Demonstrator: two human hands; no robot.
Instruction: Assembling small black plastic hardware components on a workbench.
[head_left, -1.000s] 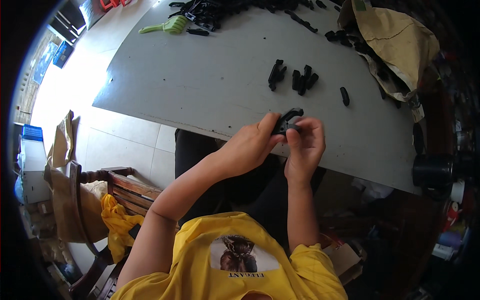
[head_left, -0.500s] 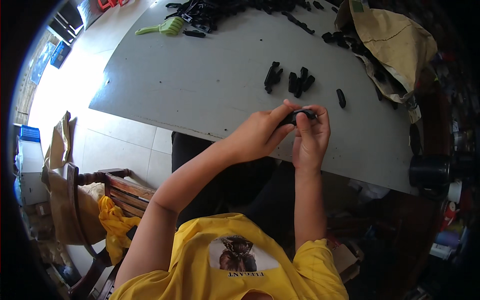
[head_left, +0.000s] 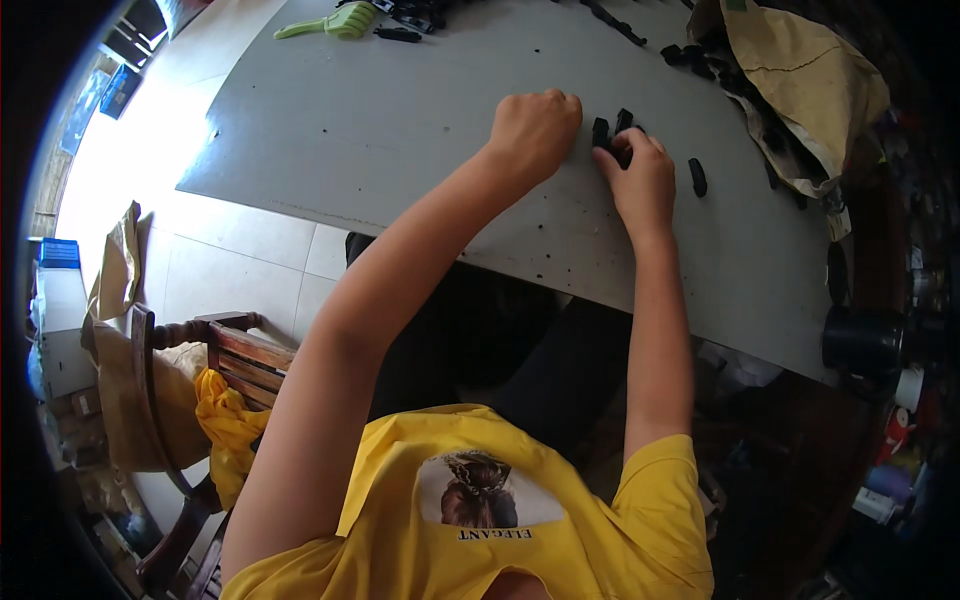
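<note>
My left hand [head_left: 537,130] is above the grey table [head_left: 420,150], closed, its knuckles up. It covers the spot where one small group of black pieces lay, and what its fingers hold, if anything, is hidden. Beside it, my right hand [head_left: 646,182] reaches into the other group of small black plastic pieces [head_left: 601,132]. Its thumb and fingertips close round one piece [head_left: 624,157] there, partly hidden by the fingers. A single long black piece [head_left: 698,177] lies to the right of that hand.
A brown paper bag [head_left: 815,85] with black pieces at its mouth lies at the right. A green brush-like tool [head_left: 345,20] rests at the far left, near a heap of black parts [head_left: 415,12]. A black cup-like container [head_left: 862,338] stands off the right edge. Left is a wooden chair [head_left: 245,375].
My hands, together on a black piece near the table's front edge, have parted and moved farther over the table. The left now covers one group; the right is at the other.
</note>
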